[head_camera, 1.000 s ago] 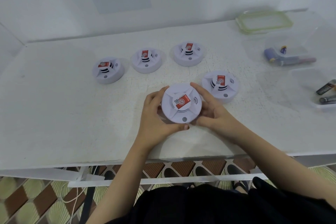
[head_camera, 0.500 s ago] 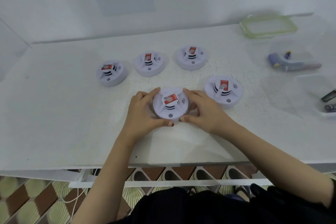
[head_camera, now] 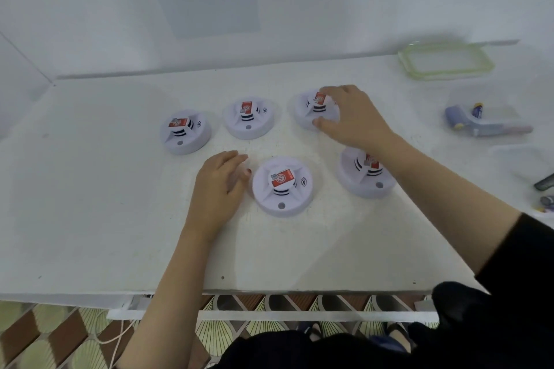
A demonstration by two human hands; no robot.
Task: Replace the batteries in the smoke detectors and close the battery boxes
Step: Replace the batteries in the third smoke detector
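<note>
Now right grip [head_camera: 353, 120] clasps the far detector [head_camera: 305, 117]; left grip [head_camera: 217, 189] rests slack and empty.

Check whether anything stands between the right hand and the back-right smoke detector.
Nothing visible does. The right hand grips the back-right smoke detector, fingers over its top, thumb at its near rim. The forearm passes above the near-right smoke detector.

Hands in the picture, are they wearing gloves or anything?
No gloves. The left hand and right hand are bare, no rings or watch showing. The left thumbnail has dark red polish. A black sleeve starts partway up the right arm; the left arm shows none.
</note>
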